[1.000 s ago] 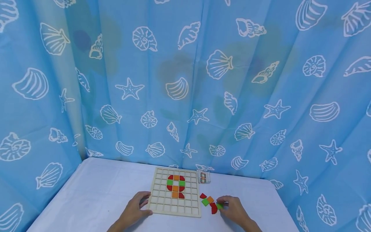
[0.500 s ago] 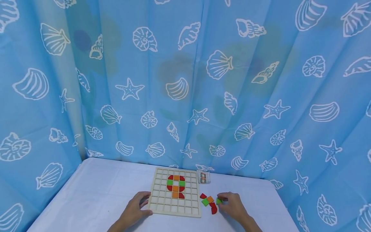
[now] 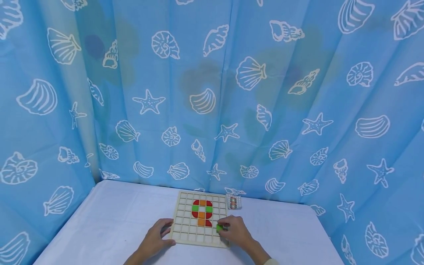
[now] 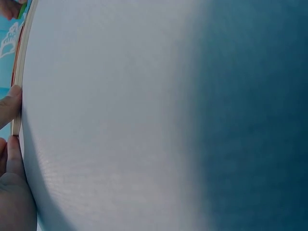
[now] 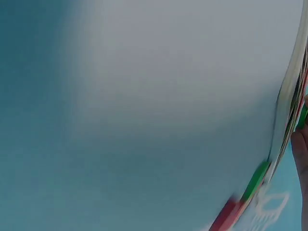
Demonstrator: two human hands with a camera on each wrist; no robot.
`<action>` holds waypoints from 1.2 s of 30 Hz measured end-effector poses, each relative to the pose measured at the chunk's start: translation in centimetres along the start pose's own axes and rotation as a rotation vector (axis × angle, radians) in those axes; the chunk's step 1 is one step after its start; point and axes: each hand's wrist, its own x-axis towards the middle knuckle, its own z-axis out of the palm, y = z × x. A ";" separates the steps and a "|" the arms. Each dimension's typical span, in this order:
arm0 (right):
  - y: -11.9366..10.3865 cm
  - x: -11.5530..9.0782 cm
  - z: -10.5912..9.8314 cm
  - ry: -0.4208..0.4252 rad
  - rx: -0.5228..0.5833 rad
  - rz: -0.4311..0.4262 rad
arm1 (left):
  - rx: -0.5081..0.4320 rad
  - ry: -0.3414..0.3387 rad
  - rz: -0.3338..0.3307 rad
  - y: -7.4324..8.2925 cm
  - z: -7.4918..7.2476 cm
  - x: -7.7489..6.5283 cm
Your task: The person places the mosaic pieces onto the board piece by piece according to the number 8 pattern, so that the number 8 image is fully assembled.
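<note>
Wooden grid board [image 3: 185, 217]: lies flat on the white counter [image 3: 109, 217], near its middle. Red, green and orange tiles [image 3: 202, 212] fill cells in the board's upper centre. Left hand [image 3: 154, 239]: rests at the board's near-left corner, thumb and fingers curled round its edge. Right hand [image 3: 236, 232]: over the board's near-right area, pinching a green tile [image 3: 219, 228]. Small clear box [image 3: 233, 201]: just beyond the board's far-right corner. Blue shell-print curtain [image 3: 212, 92]: behind the board.
</note>
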 end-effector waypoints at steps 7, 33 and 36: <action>-2.0 0.9 2.0 -0.070 -0.045 0.052 | -0.020 -0.008 -0.003 -0.3 0.0 0.0; -0.6 0.7 0.5 0.031 -0.091 -0.004 | -0.024 -0.012 -0.024 0.0 0.1 0.0; 0.6 0.3 -0.4 0.102 -0.173 0.049 | -0.020 -0.010 -0.014 -0.1 0.0 0.0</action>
